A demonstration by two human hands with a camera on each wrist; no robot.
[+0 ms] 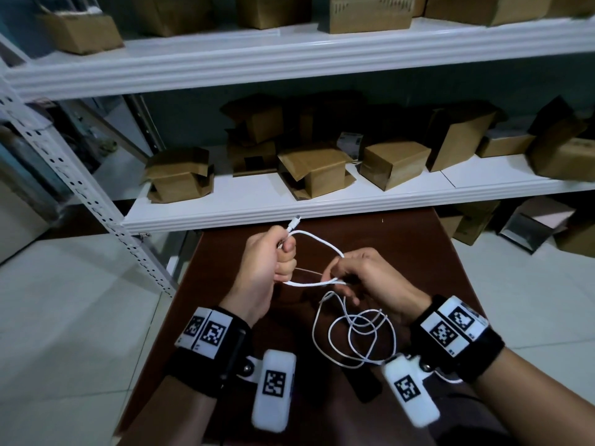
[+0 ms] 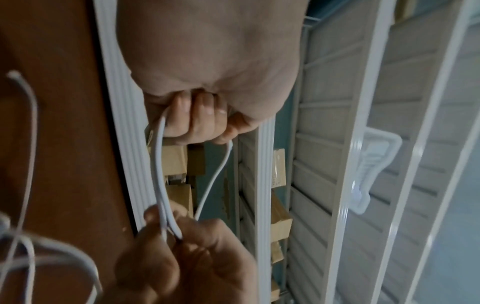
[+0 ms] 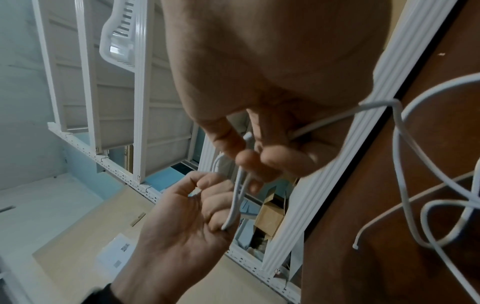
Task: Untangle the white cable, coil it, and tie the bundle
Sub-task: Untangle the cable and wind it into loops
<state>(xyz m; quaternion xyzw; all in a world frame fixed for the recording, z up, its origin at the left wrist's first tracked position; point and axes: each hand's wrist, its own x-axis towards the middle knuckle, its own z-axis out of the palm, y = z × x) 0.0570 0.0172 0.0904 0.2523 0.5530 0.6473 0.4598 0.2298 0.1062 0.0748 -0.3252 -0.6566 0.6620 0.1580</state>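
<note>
A thin white cable (image 1: 317, 239) runs between both hands above the brown table (image 1: 418, 252). My left hand (image 1: 273, 262) grips one end of a loop in its fist, and the connector (image 1: 294, 221) sticks out above the thumb. My right hand (image 1: 354, 275) pinches the other end of the loop, where two strands (image 2: 163, 197) pass through its fingers (image 3: 249, 162). The rest of the cable (image 1: 357, 336) hangs down from the right hand and lies in loose, overlapping loops on the table. A loose cable end (image 3: 355, 245) shows in the right wrist view.
A white metal shelf (image 1: 289, 201) stands just behind the table, with several cardboard boxes (image 1: 317, 170) on it. A perforated white upright (image 1: 96, 201) slants at the left. More boxes (image 1: 476, 220) lie on the tiled floor at the right.
</note>
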